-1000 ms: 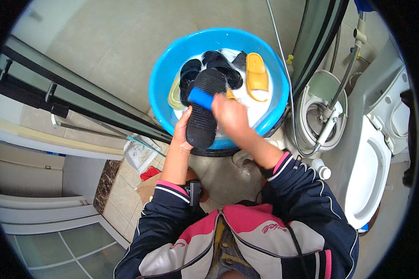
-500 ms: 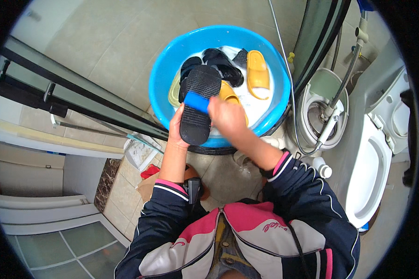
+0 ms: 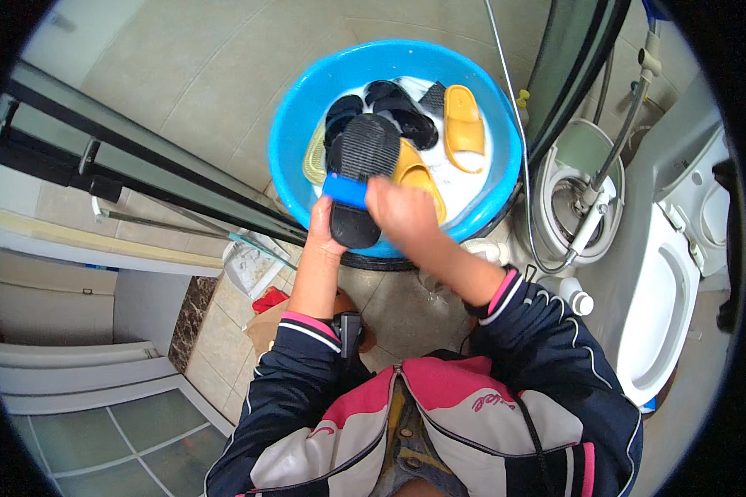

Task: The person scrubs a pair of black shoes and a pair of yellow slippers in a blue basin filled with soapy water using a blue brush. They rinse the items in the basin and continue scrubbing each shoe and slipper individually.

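Observation:
A black slipper [image 3: 363,147] is held over the near side of a blue basin [image 3: 283,157], its ridged sole facing up. My left hand [image 3: 324,224] grips it by its left edge near the lower end. My right hand [image 3: 402,211], slightly blurred, is closed on a blue brush [image 3: 345,190] that lies across the sole; its bristles are hidden. White suds fill the basin around a yellow slipper [image 3: 464,132] at the right and another yellow slipper [image 3: 421,184] nearer the middle. Black slippers [image 3: 402,116] and a pale green slipper [image 3: 316,156] lie behind and left of the held one.
To the right stand a round bucket [image 3: 584,153] with a shower hose and a white toilet [image 3: 655,298]. A white bottle [image 3: 576,296] is on the floor beside it. A glass door rail [image 3: 141,157] runs along the left, near a dustpan [image 3: 253,263].
The black slipper has tipped, so its lower end looks shorter. My right hand and the brush have shifted slightly down and left along the sole. My left hand keeps its grip.

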A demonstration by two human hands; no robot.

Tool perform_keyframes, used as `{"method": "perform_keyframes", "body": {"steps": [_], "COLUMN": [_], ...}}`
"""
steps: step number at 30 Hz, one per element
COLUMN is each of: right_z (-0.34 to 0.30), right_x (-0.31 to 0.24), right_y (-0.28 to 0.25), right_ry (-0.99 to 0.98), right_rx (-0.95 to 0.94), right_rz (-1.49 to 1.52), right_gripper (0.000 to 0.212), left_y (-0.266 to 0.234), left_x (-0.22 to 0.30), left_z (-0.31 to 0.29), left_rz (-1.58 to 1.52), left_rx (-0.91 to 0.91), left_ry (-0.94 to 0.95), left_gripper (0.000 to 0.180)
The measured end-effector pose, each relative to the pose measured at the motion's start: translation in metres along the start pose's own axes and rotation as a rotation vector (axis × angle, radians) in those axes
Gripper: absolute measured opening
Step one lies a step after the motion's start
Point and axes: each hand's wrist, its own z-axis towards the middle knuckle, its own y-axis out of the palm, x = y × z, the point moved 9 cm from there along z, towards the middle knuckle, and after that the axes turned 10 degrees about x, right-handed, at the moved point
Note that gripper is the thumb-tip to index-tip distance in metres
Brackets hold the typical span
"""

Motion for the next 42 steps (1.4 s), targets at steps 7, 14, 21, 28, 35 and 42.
{"method": "perform_keyframes", "body": {"steps": [7,14,21,28,35,42], "right_z": [0.023,-0.005,0.022,-0.004,0.005,-0.010], "right_x": [0.069,-0.016,0.048,-0.013,0.017,-0.029], "right_y": [0.018,0.000,0.023,0.001,0.005,-0.011], "right_ry": [0.214,-0.179,-0.001,0.008,-0.040,-0.119], "right_rx": [0.006,0.105,0.020,-0.054,0.018,0.033], "right_rz": [-0.033,0.011,-0.200,0.139,-0.014,0.037], "right_gripper": [0.025,0.021,0.008,0.030,0.014,0.015], "left_y": [0.017,-0.019,0.008,-0.023,-0.009,-0.017], "left_x": [0.009,0.013,-0.001,0.013,0.025,0.027], "left_z": [-0.004,0.013,0.001,0.020,0.007,0.013], "left_rz": [0.068,0.009,0.055,-0.046,-0.056,-0.047], "left_rx": [0.032,0.178,0.034,0.211,0.243,0.212], "left_ry": [-0.050,-0.038,-0.107,-0.036,0.090,0.119], "left_gripper": [0.059,0.049,0.054,0.050,0.050,0.052]}}
